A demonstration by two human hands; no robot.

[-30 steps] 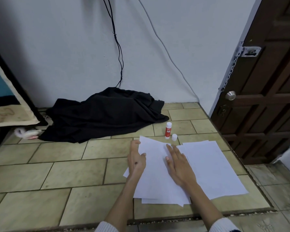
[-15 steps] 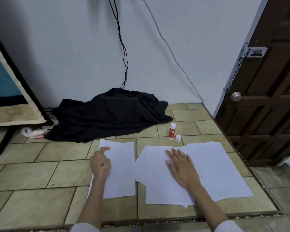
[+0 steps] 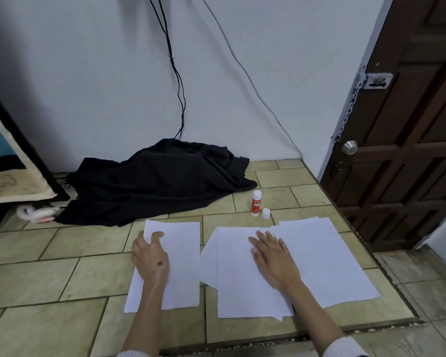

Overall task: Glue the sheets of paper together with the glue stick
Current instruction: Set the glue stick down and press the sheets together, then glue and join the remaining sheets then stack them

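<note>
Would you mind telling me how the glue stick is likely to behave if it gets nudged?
The glue stick stands upright, tall and narrow, so it would probably tip easily. Being round, it may then roll across the smooth tiles. Its cap is off beside it, so the exposed tip could smear.

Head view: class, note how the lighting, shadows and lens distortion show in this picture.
Head view: soft, even light, no glare on the sheets; dim shading on the wall at upper left; faint shadows under both hands; wide-angle bending leans the door; all sharp.
</note>
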